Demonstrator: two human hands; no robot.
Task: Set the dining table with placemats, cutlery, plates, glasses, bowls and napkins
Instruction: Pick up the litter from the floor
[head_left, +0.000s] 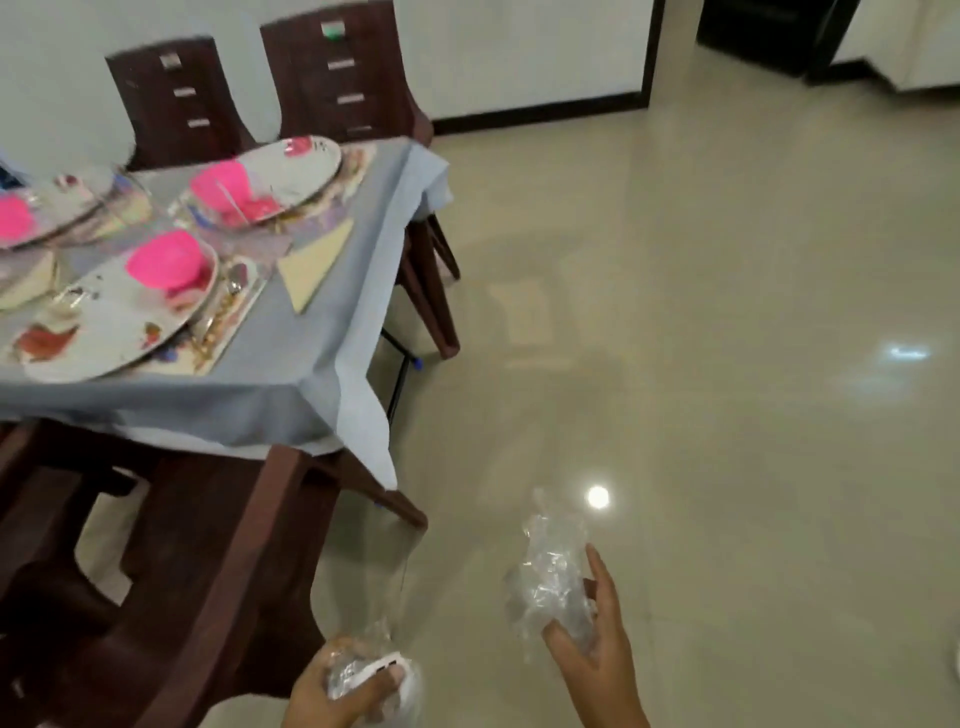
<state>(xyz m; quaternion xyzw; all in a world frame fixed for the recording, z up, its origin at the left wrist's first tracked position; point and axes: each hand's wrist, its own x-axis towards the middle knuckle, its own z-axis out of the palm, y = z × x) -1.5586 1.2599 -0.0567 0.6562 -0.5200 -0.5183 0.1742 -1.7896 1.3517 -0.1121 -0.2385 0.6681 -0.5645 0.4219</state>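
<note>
The dining table (291, 374) under a pale blue cloth fills the upper left. On it lie patterned placemats (228, 322) with white plates (104, 322), each carrying a pink bowl (166, 265). A folded cream napkin (311, 260) lies near the table's right edge. Low in the view, my left hand (337, 696) grips a crumpled clear plastic wrapper with a white label (374, 670). My right hand (597, 644) holds another bunch of crumpled clear plastic (550, 577). Both hands are off the table, above the floor.
Dark brown chairs stand behind the table (332, 78) and in front of it (208, 571). Glossy beige floor tiles (701, 338) spread to the right. A white wall with dark skirting and a dark doorway (769, 36) are at the back.
</note>
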